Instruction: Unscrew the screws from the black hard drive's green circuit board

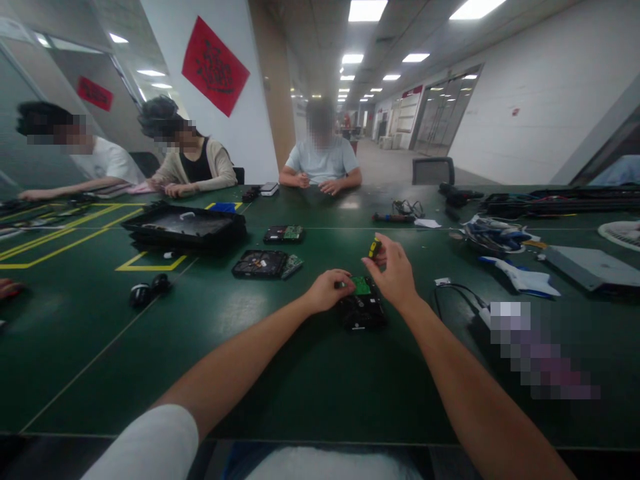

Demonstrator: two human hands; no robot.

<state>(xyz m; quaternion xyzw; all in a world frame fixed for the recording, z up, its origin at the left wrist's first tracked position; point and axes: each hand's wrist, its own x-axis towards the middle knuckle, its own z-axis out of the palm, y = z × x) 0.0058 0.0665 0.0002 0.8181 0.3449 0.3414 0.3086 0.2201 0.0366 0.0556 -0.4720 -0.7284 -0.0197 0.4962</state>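
Two hands over drive on worktop, mid-front. Left hand grip pinched on drive's green board edge; right hand clamps screwdriver. Keep drive pinned, tip vertical, light pressure.

Near green table bare, open passage. Far left blocked: two drives, black tray. Right: cable, white-blue part.

Green table, yellow lines
Black drive carries a green board; the tool at 12 o'clock is yellow-black; table dark green.
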